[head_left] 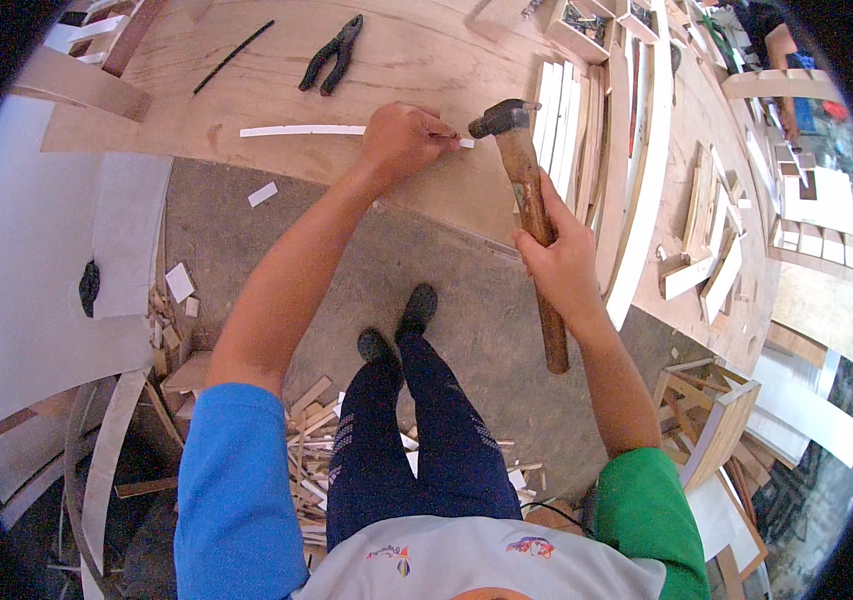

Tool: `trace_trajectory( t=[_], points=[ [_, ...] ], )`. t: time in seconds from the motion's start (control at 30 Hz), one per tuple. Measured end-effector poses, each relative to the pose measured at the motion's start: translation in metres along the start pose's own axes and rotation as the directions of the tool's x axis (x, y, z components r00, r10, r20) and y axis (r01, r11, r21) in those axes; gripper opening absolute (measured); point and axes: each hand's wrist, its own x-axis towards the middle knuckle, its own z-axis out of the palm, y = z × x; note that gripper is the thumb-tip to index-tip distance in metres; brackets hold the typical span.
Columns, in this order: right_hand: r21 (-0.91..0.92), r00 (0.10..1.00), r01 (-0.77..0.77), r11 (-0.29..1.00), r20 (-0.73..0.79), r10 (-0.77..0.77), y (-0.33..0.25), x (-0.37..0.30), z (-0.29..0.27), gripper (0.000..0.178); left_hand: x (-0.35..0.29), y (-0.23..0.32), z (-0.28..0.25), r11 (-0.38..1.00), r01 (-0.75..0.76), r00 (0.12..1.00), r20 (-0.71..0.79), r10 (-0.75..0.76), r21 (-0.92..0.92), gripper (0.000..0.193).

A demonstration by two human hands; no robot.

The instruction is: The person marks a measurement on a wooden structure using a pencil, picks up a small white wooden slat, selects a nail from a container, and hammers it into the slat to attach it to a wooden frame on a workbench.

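A narrow white strip [303, 131] lies along the near edge of the wooden workbench. My left hand [408, 140] is closed over it, thumb and fingers pinched together near its right end. Whether a small piece such as a nail is also between the fingertips is too small to tell. My right hand [562, 262] grips the wooden handle of a hammer [517, 165]. The hammer's dark head is raised just to the right of my left fingertips, apart from the strip.
Pliers [333, 55] and a thin black rod [233, 57] lie farther back on the workbench [186, 105]. White strips [558, 125] are stacked at the right, near a compartment box [578, 30]. Wood scraps [316, 425] litter the floor around my legs. A person's arm [781, 70] shows at far right.
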Motion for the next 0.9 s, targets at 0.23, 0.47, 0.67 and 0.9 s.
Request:
trace_trajectory(
  t=[0.23, 0.47, 0.67, 0.9],
  points=[
    [-0.010, 0.988, 0.149, 0.989, -0.024, -0.150, -0.003, 0.001, -0.001, 0.070, 0.002, -0.002, 0.000, 0.999, 0.029, 0.998, 0.062, -0.030, 0.015, 0.018],
    [-0.008, 0.993, 0.116, 0.993, -0.023, -0.117, -0.009, 0.007, 0.002, 0.068, 0.000, -0.021, 0.003, 0.998, -0.054, 0.997, 0.045, 0.055, -0.026, 0.019],
    [-0.001, 0.997, 0.077, 0.997, -0.009, -0.077, -0.012, 0.005, 0.002, 0.069, 0.001, -0.015, 0.003, 0.999, 0.010, 0.999, 0.044, -0.008, -0.041, 0.019],
    [-0.142, 0.991, 0.132, 0.981, 0.049, -0.126, -0.012, 0.003, 0.009, 0.071, 0.002, -0.011, 0.005, 0.999, 0.041, 0.998, 0.042, -0.041, -0.010, 0.021]
  ],
)
